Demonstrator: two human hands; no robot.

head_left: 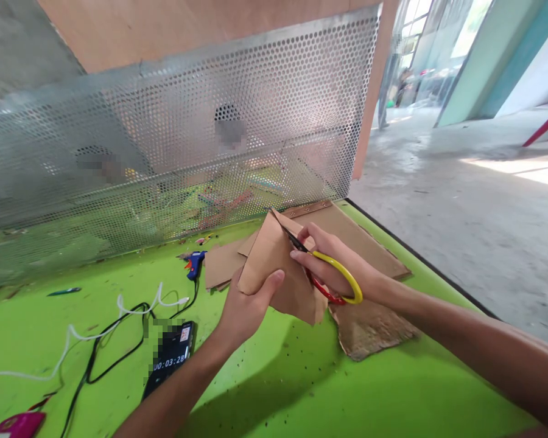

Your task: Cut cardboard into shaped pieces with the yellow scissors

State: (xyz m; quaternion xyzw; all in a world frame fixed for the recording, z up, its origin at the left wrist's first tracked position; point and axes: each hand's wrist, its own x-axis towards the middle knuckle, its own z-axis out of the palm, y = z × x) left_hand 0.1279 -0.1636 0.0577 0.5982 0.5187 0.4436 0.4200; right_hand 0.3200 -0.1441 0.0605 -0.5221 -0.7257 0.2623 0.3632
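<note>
Phone (181,347) shows 00:03:28

From my end I can read one text: the digits 00:03:28 (170,363), light on the dark phone, between seven and eight o'clock in my view. Blurred blocks crowd the first digit, so I trust that one less. Toward the phone's one o'clock, a small pale and red patch (185,334) is too small for me to read.

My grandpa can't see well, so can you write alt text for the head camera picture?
A person's left hand holds brown cardboard while the right hand holds red-and-yellow-handled scissors against it, over a green table. More cardboard, a blue glue gun and a phone lie on the table, with a perforated metal screen behind.
</note>
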